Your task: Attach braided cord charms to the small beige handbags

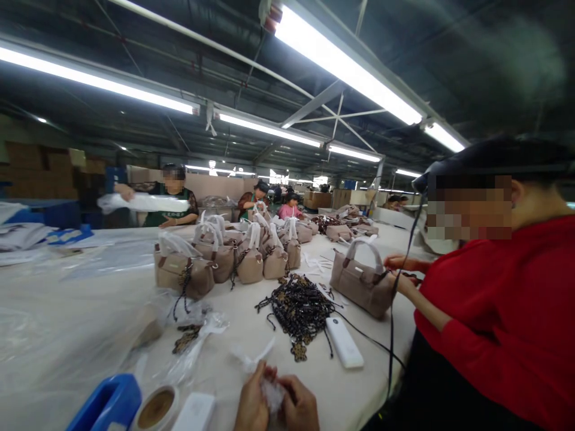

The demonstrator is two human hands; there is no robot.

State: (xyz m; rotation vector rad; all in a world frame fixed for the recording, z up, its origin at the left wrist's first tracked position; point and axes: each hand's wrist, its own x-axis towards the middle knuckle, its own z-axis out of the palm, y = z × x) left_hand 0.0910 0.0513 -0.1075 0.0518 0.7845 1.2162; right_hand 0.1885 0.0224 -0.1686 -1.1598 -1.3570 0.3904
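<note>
At the bottom centre, my left hand (252, 400) and my right hand (298, 404) are close together, fingers bent around a crumpled piece of translucent white plastic wrap (272, 396). A thin white strip (258, 357) lies just beyond the fingertips. Ahead of my hands is a heap of black braided cords (299, 308) with brown patterned charms. To the left, more brown charms (186, 339) rest beside clear plastic bags (202, 347).
Several taupe handbags (186, 274) with wrapped handles stand mid-table. A co-worker in red (503, 299) handles another handbag (359, 281) at right. A white device (344, 342), dark cable (372, 341), blue tape dispenser (108, 404), tape roll (173, 398) and white block (195, 413) are nearby.
</note>
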